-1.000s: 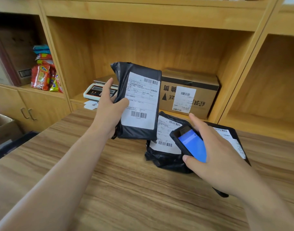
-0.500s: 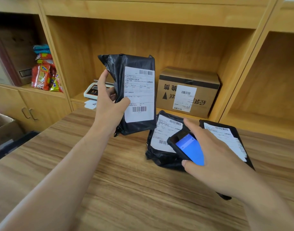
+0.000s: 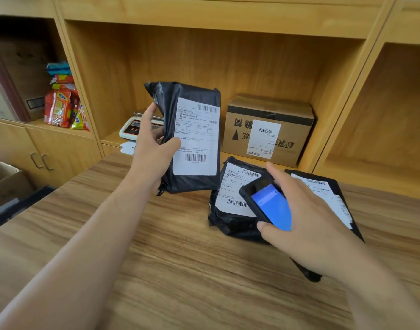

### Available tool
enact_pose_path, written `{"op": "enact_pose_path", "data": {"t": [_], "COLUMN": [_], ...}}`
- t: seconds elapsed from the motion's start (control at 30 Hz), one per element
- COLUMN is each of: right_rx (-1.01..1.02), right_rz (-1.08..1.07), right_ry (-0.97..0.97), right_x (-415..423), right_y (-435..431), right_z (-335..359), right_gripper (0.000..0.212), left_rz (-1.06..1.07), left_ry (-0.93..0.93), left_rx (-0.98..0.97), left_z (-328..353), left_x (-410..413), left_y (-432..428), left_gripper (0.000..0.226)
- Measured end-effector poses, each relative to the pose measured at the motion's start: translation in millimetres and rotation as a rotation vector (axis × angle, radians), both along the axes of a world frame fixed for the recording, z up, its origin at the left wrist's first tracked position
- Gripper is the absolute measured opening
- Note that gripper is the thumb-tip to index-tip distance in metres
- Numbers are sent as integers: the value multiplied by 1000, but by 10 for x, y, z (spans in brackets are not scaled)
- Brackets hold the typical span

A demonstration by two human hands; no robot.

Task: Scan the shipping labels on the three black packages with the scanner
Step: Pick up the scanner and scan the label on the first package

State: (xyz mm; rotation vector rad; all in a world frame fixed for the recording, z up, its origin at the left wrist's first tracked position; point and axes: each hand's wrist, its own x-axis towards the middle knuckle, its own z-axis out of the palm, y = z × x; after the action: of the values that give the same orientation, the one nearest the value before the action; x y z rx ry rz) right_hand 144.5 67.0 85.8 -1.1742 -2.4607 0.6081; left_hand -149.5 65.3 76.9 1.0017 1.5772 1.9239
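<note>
Above the table (image 3: 170, 270), left hand (image 3: 154, 153) grips a black package (image 3: 194, 136); right hand (image 3: 309, 225) clasps the scanner (image 3: 271, 206).

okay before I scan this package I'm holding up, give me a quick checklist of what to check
1. Held package gripped by left hand: ok.
2. Its label faces you, both barcodes uncovered: ok.
3. Scanner in right hand, screen lit: ok.
4. Scanner aimed at that label: not ok, it sits low, over the middle package.
5. Already scanned: cannot tell.
</note>
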Motion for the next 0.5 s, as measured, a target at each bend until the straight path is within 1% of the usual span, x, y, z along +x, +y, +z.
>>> {"op": "enact_pose_path", "data": {"t": [0.1, 0.23, 0.3, 0.5], "right_rx": [31, 53, 53, 53], "right_rz": [-24, -43, -54, -86], "right_ry": [73, 97, 100, 96], "right_x": [19, 24, 18, 32], "right_y": [6, 12, 23, 36], "right_z": [7, 4, -1, 0], "right_gripper": [101, 105, 106, 106], "left_rz": [-10, -55, -71, -102], "left_ry": [-45, -58, -51, -23], "left_rx": [-50, -123, -173, -317], "left_z": [-24, -76, -108, -210], "left_x": [-122, -257, -293, -347], "left_y": [-13, -27, -21, 27], "left_gripper": [69, 44, 40, 36]}}
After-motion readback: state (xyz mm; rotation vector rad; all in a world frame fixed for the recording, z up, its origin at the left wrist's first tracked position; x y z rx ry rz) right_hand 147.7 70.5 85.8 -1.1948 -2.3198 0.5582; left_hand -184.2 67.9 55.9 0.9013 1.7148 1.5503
